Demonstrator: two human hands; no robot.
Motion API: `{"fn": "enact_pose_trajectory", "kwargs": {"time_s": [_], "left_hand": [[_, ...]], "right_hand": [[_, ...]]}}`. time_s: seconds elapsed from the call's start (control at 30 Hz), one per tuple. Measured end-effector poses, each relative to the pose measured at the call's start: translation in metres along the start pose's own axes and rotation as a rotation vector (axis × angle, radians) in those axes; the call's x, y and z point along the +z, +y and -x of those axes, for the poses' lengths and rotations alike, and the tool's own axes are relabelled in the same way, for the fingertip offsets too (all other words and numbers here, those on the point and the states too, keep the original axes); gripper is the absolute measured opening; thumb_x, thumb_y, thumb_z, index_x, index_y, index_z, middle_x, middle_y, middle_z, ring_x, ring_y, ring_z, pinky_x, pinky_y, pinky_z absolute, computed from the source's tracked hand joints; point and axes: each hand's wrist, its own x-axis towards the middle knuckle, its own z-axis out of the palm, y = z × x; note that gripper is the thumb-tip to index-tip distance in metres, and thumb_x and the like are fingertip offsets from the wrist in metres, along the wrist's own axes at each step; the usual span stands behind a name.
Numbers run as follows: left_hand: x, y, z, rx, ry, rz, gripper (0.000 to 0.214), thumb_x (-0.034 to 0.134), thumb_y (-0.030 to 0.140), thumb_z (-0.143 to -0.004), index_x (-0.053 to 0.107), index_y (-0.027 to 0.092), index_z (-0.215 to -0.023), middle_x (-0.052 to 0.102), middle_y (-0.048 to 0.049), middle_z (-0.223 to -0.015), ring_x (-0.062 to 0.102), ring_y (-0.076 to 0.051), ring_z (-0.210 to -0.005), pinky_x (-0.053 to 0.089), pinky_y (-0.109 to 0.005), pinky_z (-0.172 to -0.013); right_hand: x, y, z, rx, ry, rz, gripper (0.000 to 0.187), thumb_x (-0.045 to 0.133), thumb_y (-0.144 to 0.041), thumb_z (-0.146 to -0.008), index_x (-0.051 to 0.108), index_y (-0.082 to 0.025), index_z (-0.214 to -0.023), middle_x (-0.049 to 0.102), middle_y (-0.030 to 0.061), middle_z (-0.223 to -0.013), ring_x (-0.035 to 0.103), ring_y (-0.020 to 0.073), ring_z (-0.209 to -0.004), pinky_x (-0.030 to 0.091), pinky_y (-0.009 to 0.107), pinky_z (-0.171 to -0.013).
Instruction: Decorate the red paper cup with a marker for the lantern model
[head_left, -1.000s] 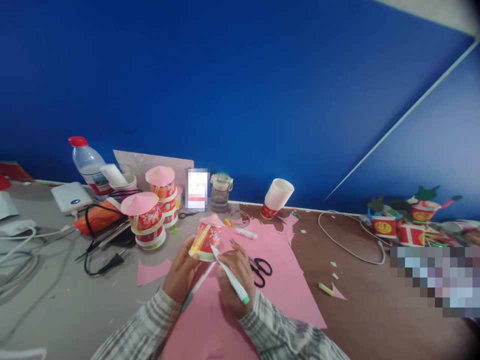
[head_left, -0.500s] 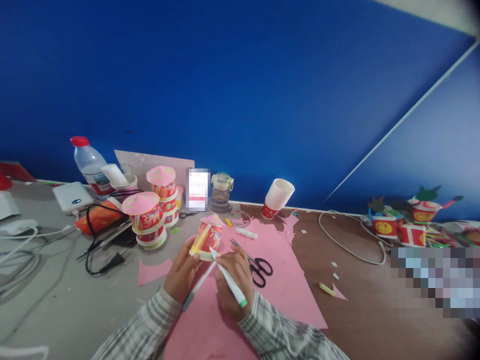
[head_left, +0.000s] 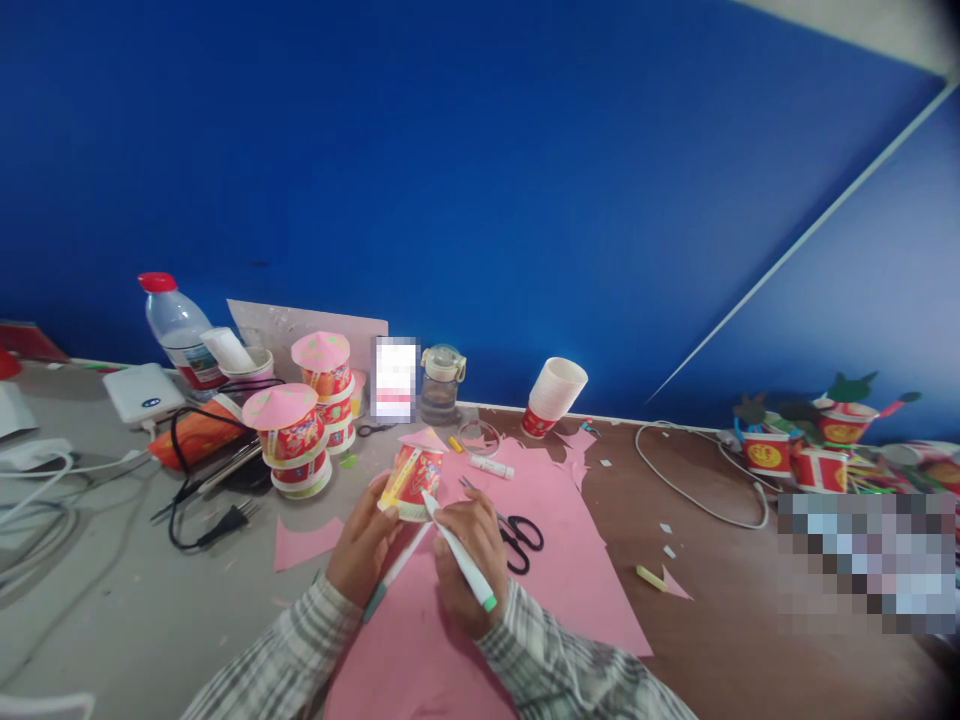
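Note:
My left hand point(head_left: 365, 545) is closed around the lower left side of a red and yellow paper cup point(head_left: 420, 478), which is upside down and tilted. In my right hand point(head_left: 472, 560) is a white marker point(head_left: 466, 567) with a green end, its tip at the cup's lower right side. A second white pen with a grey-green end point(head_left: 396, 572) slants below the cup, between my hands. Under them lies a large pink paper sheet point(head_left: 562, 600). Black-handled scissors point(head_left: 520, 543) rest on it just right of my right hand, which partly hides them.
Stacked cups with pink cone roofs point(head_left: 282, 412) stand at left, near a black plug cable point(head_left: 225, 525). Behind are a water bottle point(head_left: 441, 385) and a stack of paper cups point(head_left: 553, 398). A glue stick point(head_left: 491, 467) lies beyond the scissors. Decorated cups point(head_left: 769, 453) sit far right.
The marker in my right hand has shifted slightly, its tip a little higher against the cup. My left hand keeps its hold; the other things look the same.

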Motion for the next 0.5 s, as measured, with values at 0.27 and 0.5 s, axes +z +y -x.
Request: {"fn": "enact_pose_trajectory", "kwargs": {"time_s": [0.27, 0.5], "left_hand": [[0.0011, 0.0007, 0.0009, 0.006, -0.007, -0.01, 0.046, 0.061, 0.02, -0.052, 0.052, 0.022, -0.098, 0.063, -0.0106, -0.098, 0.049, -0.034, -0.098, 0.036, -0.052, -0.081], [0.0009, 0.001, 0.0004, -0.006, -0.014, 0.015, 0.046, 0.062, 0.019, -0.052, 0.052, 0.022, -0.097, 0.064, -0.0099, -0.096, 0.049, -0.033, -0.097, 0.034, -0.052, -0.083]], "right_hand": [[0.0035, 0.0053, 0.0022, 0.005, -0.005, -0.003, 0.016, 0.053, -0.018, -0.077, 0.063, -0.022, -0.089, 0.068, 0.0002, -0.072, 0.065, 0.0187, -0.066, 0.046, 0.048, -0.091], [0.0017, 0.0044, 0.0009, 0.005, 0.018, -0.007, 0.015, 0.053, -0.018, -0.078, 0.062, -0.022, -0.089, 0.067, -0.0004, -0.071, 0.064, 0.0176, -0.064, 0.046, 0.048, -0.09]]}}
